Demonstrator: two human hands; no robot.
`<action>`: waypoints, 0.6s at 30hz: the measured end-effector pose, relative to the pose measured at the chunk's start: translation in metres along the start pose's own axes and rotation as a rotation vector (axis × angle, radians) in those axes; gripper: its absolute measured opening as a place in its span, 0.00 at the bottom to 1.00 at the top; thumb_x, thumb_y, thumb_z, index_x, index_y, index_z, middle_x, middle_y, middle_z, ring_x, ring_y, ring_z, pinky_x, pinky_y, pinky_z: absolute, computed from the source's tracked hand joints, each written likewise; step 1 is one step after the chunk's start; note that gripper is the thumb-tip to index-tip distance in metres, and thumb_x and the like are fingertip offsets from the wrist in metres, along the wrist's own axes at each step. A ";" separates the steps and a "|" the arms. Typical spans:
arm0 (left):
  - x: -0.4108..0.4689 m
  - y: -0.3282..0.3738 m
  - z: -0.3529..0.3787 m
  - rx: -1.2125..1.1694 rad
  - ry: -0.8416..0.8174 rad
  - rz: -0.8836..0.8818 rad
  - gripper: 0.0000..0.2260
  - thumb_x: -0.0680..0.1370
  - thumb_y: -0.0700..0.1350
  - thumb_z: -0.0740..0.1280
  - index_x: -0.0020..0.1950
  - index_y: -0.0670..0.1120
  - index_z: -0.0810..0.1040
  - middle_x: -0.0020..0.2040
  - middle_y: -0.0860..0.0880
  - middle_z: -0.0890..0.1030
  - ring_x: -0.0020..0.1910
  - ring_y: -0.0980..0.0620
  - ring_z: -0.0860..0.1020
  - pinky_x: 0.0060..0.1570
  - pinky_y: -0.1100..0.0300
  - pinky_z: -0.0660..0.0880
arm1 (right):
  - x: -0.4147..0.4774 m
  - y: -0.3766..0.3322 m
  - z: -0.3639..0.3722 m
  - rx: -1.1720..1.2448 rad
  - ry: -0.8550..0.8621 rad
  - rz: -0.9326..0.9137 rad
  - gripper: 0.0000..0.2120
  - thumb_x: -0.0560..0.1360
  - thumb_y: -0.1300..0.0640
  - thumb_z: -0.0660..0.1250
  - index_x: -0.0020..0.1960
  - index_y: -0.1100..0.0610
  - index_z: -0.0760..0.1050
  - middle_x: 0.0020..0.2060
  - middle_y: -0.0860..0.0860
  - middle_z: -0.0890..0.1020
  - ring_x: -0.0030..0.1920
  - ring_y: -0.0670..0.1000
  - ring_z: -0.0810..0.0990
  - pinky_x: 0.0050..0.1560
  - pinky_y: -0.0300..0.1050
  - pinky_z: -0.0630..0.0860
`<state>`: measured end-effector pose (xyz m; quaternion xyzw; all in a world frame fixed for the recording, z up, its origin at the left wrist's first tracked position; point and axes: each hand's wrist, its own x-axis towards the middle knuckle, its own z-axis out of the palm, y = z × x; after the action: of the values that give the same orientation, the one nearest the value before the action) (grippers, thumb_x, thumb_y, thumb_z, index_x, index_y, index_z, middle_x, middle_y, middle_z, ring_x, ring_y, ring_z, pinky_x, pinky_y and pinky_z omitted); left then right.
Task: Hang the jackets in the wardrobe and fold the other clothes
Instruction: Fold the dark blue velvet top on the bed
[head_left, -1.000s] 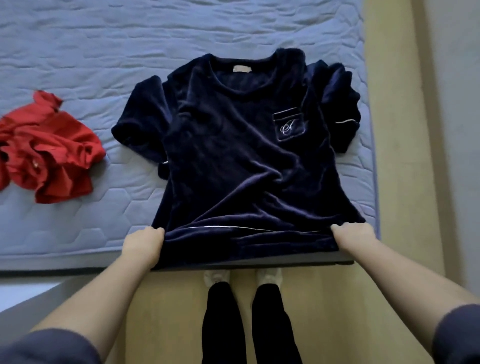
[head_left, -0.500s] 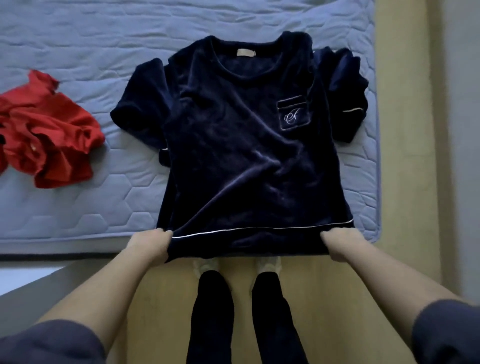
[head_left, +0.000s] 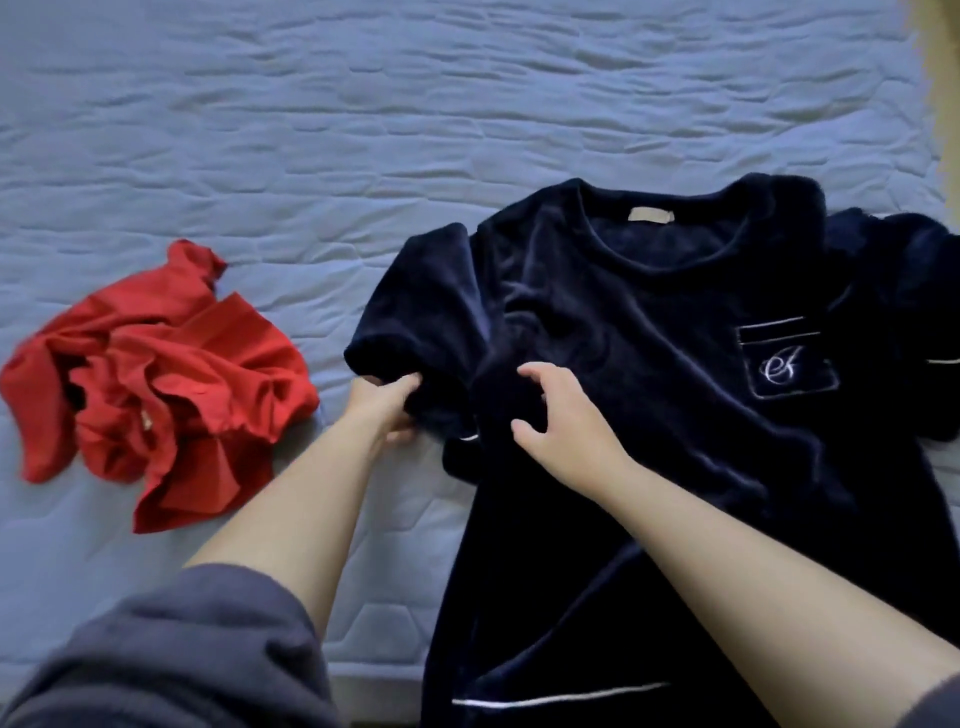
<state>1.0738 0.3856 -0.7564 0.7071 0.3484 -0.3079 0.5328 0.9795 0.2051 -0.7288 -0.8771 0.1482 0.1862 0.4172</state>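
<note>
Quilted blue-grey mattress (head_left: 363, 130) fills nearly the whole view; its cover is stitched in hexagons and lightly rippled. A tan strip (head_left: 941, 62) is seen along the upper right edge, too little of it to be identified.

Navy top (head_left: 649, 395) is laid face up on the right half of the mattress, neckline away from the person, hem toward the near edge. The cloth is plush, with a sheen, and is creased across the chest. Its far short sleeve is bunched at the right border of the view.

Red garment (head_left: 171, 384) is lying crumpled on the left of the mattress, apart from the top, with a narrow band of cover between them.

Both forearms are extended from below, bare to the elbow; a grey sleeve (head_left: 182, 649) is pushed up on the left arm.

Left hand (head_left: 382, 410) is placed at the cuff of the top's near short sleeve (head_left: 410, 312), and the cuff edge is gripped between its curled fingers and thumb. Right hand (head_left: 566, 421) is set over the top just inside that sleeve, near the armpit, fingers bent claw-like with the thumb spread apart from them. A ridge of cloth is raised between thumb and fingers; whether it is pinched cannot be told.

Chest pocket (head_left: 784, 364) is outlined in white, and a white monogram is embroidered on it. White piping (head_left: 561, 699) is run along the hem. A small beige label (head_left: 650, 215) is sewn inside the back of the neckline.
</note>
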 end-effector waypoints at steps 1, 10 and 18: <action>0.013 -0.004 0.003 -0.015 -0.044 -0.031 0.14 0.76 0.44 0.69 0.59 0.47 0.71 0.51 0.46 0.78 0.43 0.46 0.78 0.40 0.54 0.77 | 0.017 -0.005 0.013 0.026 0.017 0.005 0.30 0.73 0.53 0.67 0.72 0.48 0.60 0.67 0.48 0.67 0.65 0.51 0.68 0.64 0.51 0.70; -0.005 0.062 -0.051 0.740 0.251 0.828 0.07 0.71 0.34 0.62 0.41 0.46 0.72 0.46 0.40 0.78 0.44 0.37 0.77 0.35 0.52 0.63 | 0.040 -0.053 0.037 -0.353 0.059 0.195 0.40 0.72 0.45 0.66 0.77 0.48 0.48 0.76 0.50 0.51 0.75 0.55 0.53 0.70 0.58 0.59; -0.042 0.227 -0.264 1.478 0.811 1.626 0.09 0.67 0.32 0.62 0.40 0.45 0.74 0.38 0.44 0.73 0.38 0.43 0.71 0.39 0.50 0.60 | 0.073 -0.195 0.040 -0.301 0.087 0.056 0.44 0.73 0.50 0.67 0.77 0.44 0.40 0.77 0.50 0.44 0.77 0.57 0.46 0.70 0.66 0.57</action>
<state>1.2533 0.5909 -0.5362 0.9059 -0.3255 0.2438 -0.1179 1.1167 0.3480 -0.6530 -0.9325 0.1607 0.1797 0.2688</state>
